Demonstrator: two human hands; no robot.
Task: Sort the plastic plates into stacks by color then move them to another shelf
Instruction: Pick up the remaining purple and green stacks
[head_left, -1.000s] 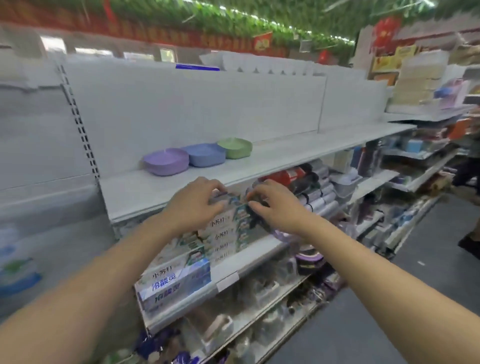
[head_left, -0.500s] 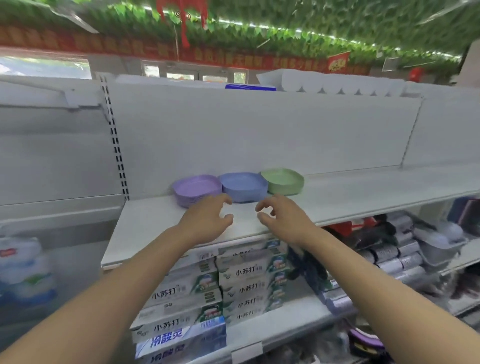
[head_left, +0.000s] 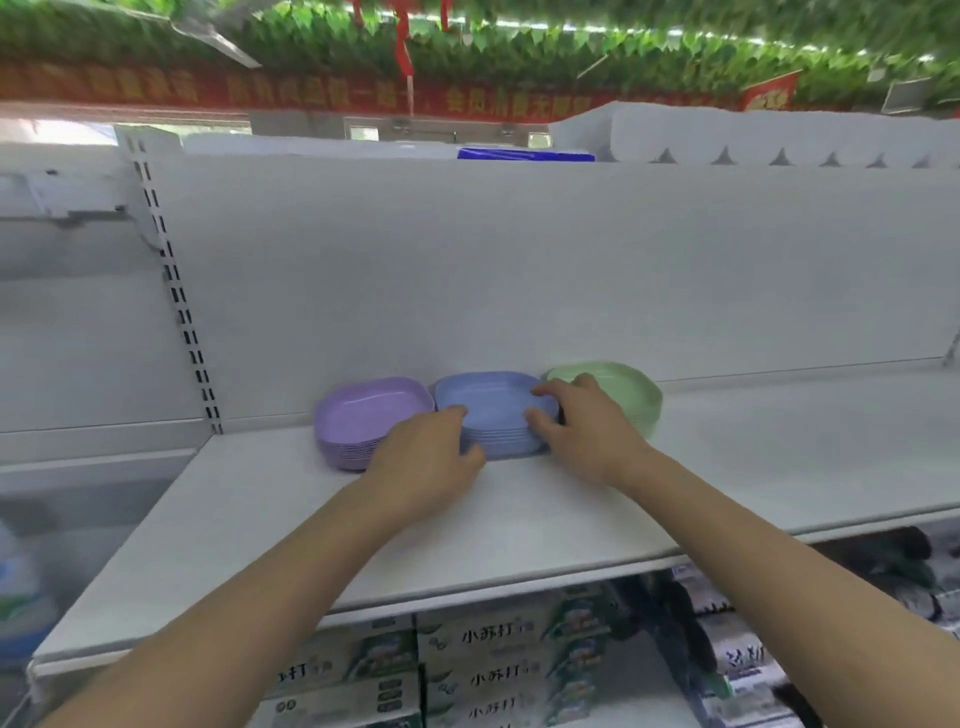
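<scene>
Both hands, left (head_left: 422, 457) and right (head_left: 582, 426), curl round the blue stack (head_left: 493, 415) at the shelf (head_left: 519, 519) back edge, between purple (head_left: 371, 415) and green (head_left: 623, 387); uneven lift could fan plates or nudge neighbours.

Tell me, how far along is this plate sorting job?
Sorting looks done: three single-colour stacks sit in a row on the white shelf, namely the purple stack, the blue stack and the green stack. In hand: the left hand and right hand are on either side of the blue stack, apparently gripping it. Left: carrying all three stacks to another shelf.
</scene>
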